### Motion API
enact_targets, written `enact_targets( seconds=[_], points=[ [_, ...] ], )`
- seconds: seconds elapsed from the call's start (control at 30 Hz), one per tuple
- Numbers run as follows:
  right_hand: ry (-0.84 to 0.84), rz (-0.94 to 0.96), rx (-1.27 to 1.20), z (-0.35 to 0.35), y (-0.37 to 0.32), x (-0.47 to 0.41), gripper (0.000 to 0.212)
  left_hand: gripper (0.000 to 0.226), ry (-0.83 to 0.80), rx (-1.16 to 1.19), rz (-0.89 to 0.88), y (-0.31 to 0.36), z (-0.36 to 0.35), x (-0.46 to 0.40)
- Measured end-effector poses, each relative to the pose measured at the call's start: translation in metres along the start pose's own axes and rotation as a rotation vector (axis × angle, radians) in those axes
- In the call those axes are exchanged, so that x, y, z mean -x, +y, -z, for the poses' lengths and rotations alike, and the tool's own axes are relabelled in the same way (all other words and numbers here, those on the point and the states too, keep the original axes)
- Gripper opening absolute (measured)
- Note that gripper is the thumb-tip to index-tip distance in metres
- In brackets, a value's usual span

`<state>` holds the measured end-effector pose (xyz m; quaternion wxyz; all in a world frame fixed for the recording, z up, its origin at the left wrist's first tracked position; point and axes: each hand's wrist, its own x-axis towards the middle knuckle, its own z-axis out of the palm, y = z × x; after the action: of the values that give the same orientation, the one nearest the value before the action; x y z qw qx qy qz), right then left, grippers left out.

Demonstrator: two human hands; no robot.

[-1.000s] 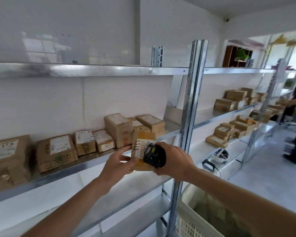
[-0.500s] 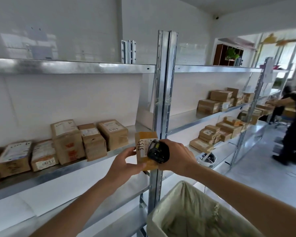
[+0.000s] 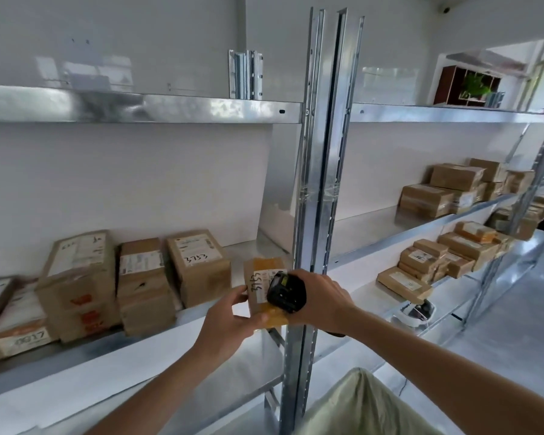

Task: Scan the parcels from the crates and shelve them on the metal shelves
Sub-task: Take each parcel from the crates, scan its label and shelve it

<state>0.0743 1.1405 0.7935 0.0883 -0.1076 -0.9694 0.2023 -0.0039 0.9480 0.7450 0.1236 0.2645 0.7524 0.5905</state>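
A small brown parcel (image 3: 261,271) with a white label and handwritten digits is held upright in front of the metal shelf (image 3: 264,249). My left hand (image 3: 230,318) grips its lower left side. My right hand (image 3: 324,296) holds its right side; a black scanner (image 3: 285,291) sits on the back of that hand, close over the label. The parcel hovers at the shelf's front edge, just right of a row of shelved parcels (image 3: 198,265) and just left of the upright post (image 3: 321,183).
Several more boxes (image 3: 443,196) fill the shelves to the right. A crate lined with a pale bag (image 3: 365,406) stands below my arms. A white device (image 3: 416,312) lies on a low shelf at right.
The view has swung right and closer to the shelf. Both hands with the parcel have moved nearer to the free stretch of shelf beside the row of boxes.
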Motion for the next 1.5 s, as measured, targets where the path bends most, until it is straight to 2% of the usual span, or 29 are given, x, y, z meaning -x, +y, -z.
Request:
enact_targets(
  seconds=[0.1,0.3,0.5,0.7,0.93,1.37,1.5],
  points=[
    [-0.011,0.021,-0.008,-0.011,0.010,-0.027,0.079,0.056,0.042,0.008,0.000,-0.008,-0.004,-0.017],
    [-0.057,0.071,-0.047,-0.023,0.031,-0.070,0.081,0.050,0.149,0.005,0.016,-0.021,-0.014,-0.044],
    [-0.073,0.116,-0.111,-0.020,0.041,-0.101,0.080,0.039,0.336,-0.084,-0.027,-0.017,-0.032,-0.057],
    [-0.081,0.110,-0.186,-0.023,0.040,-0.117,0.076,0.045,0.418,-0.062,0.015,-0.012,-0.039,-0.060],
    [-0.109,0.126,-0.160,-0.018,0.033,-0.128,0.072,0.049,0.501,-0.131,0.051,-0.014,-0.040,-0.070],
    [-0.111,0.062,-0.104,-0.016,0.026,-0.137,0.066,0.051,0.567,-0.235,0.044,-0.018,-0.037,-0.079],
    [-0.094,0.068,-0.118,-0.018,0.037,-0.130,0.072,0.048,0.581,-0.254,0.035,-0.018,-0.037,-0.081]
  ],
)
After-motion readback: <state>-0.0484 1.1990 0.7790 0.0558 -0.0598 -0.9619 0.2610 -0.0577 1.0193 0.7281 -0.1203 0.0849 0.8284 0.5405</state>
